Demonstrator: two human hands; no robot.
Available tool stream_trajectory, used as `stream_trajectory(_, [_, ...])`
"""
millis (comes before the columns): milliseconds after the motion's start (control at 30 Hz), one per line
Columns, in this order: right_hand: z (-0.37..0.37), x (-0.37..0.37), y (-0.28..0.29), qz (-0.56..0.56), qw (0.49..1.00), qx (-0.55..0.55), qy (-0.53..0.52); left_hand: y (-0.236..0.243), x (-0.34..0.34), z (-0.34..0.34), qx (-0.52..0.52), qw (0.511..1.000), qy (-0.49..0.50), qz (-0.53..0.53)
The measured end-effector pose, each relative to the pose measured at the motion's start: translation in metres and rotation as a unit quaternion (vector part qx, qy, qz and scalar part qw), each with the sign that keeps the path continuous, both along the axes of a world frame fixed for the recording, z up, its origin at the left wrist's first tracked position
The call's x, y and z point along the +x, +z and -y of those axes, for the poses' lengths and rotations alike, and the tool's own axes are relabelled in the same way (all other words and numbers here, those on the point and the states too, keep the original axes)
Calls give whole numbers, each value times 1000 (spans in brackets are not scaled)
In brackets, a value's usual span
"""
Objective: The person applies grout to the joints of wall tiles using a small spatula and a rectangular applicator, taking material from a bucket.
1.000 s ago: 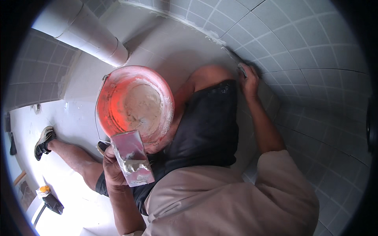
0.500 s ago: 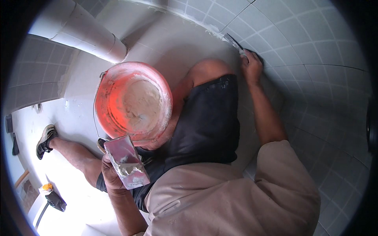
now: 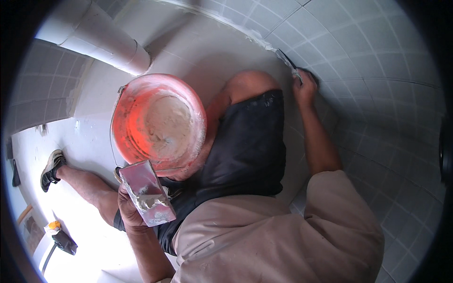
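Well beyond the left fingers [image 3: 124, 199], a thick white pipe [image 3: 101, 40] with visible seams slants down to the floor [image 3: 96, 106]. Farther left, also ahead of those fingers, is a wall of grey tiles [image 3: 45, 89] with paler joints. Far out to their left is a slim black object [image 3: 16, 173], too small to identify. Left of them and closer to the body are a brown bar [image 3: 24, 214], a dark package [image 3: 65, 241] with orange-yellow at one end, and a thin dark strip [image 3: 48, 258] near that package
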State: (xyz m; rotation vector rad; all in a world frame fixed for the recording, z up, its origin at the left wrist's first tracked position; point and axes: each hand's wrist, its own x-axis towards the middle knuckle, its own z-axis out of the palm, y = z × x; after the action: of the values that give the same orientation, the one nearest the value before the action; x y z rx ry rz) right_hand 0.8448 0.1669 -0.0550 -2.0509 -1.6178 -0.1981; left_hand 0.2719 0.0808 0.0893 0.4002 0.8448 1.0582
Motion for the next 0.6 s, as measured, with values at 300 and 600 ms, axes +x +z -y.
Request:
stream_trajectory(300, [-20,-12,-13,-45,999,3,23,-7,-10,4,25,999,-29,-32])
stream_trajectory(600, [-52,-47,-12,-158,984,-34,69,8,-2,9,-17,999,27,18])
